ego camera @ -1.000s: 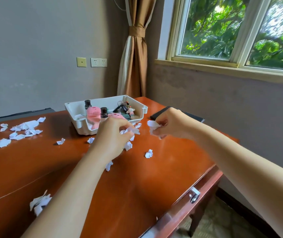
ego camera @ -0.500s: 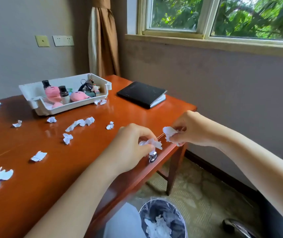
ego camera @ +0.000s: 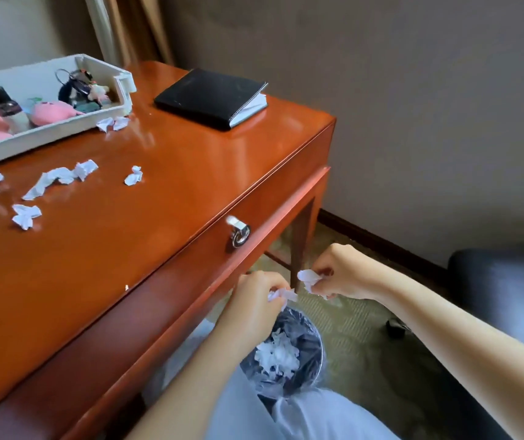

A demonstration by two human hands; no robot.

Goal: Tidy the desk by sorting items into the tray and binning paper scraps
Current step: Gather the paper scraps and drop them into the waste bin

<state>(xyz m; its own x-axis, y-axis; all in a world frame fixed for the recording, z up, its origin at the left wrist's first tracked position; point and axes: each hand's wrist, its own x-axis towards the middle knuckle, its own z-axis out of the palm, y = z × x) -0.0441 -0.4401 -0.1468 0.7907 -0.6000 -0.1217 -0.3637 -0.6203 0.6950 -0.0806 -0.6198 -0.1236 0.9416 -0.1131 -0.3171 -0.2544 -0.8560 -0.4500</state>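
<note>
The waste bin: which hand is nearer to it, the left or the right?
Left. The left hand, gripping paper scraps, hangs just above the bin. The right hand, gripping another scrap, is farther up and to the right of it.

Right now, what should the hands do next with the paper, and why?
Probably open both hands. The left hand and right hand each pinch a scrap about over the bin, which already holds paper, so they should drop in.
</note>
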